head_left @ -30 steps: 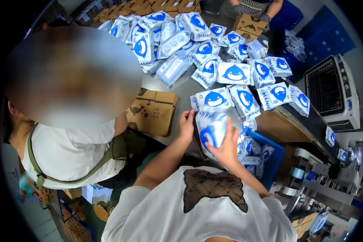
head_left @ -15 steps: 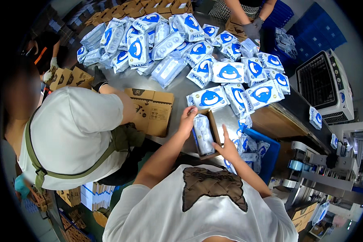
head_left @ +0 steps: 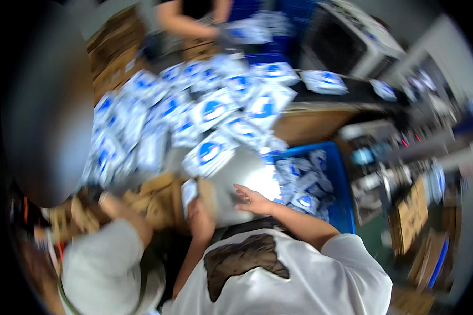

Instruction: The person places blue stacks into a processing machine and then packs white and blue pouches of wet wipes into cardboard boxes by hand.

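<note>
While motion blur softens everything, the left hand [head_left: 201,220] grips a white-and-blue packet [head_left: 188,192] at its 12 o'clock, fingers closed round the lower end, long axis pointing away from the person. At 3 o'clock of it, the right hand [head_left: 251,199] lies spread open on the grey worktop [head_left: 242,170], holding nothing. Beyond, a blue bin [head_left: 337,173] and heaped packets [head_left: 194,113] follow.

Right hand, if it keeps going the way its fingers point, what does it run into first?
The right hand points left across the grey tabletop. Probably first: the white-and-blue packet that the left hand holds beside the cardboard box. The picture is blurred, so depth is uncertain.
</note>
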`<state>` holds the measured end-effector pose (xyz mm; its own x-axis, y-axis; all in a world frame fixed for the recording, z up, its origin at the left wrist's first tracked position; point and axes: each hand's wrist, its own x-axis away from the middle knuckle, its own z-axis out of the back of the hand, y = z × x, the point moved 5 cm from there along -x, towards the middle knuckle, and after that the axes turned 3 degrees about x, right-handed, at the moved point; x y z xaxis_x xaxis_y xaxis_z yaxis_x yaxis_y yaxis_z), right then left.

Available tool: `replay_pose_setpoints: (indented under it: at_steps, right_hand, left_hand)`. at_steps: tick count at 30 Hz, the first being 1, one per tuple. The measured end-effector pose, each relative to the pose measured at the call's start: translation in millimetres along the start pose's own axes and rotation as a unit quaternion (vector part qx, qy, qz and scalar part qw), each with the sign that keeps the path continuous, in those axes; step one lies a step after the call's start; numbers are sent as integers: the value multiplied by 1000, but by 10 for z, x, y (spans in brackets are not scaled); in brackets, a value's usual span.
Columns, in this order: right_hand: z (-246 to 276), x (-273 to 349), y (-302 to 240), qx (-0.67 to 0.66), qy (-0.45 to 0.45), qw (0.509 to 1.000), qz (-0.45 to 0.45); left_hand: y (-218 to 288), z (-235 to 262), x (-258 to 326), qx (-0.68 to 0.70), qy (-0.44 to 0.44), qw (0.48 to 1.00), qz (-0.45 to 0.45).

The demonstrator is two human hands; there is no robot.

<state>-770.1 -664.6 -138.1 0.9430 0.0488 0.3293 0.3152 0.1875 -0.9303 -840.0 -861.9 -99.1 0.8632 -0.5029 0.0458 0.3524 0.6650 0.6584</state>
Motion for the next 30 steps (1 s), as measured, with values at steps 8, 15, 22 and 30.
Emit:
replay_pose_setpoints:
  at_steps: [8, 15, 22, 30]
  right_hand:
    - [2475, 3652, -575, 482, 726, 482, -87]
    - [2359, 5093, 187, 540, 632, 403, -383]
    - [2417, 5366, -610, 587, 643, 383, -309]
    - [1446, 4165, -2737, 449, 669, 570, 161]
  left_hand:
    - [168, 53, 60, -11, -29, 998, 59]
    - [225, 113, -63, -57, 69, 994, -65]
    - [901, 97, -196, -62, 62, 979, -183]
    - [1045, -240, -356, 295, -86, 946, -101]
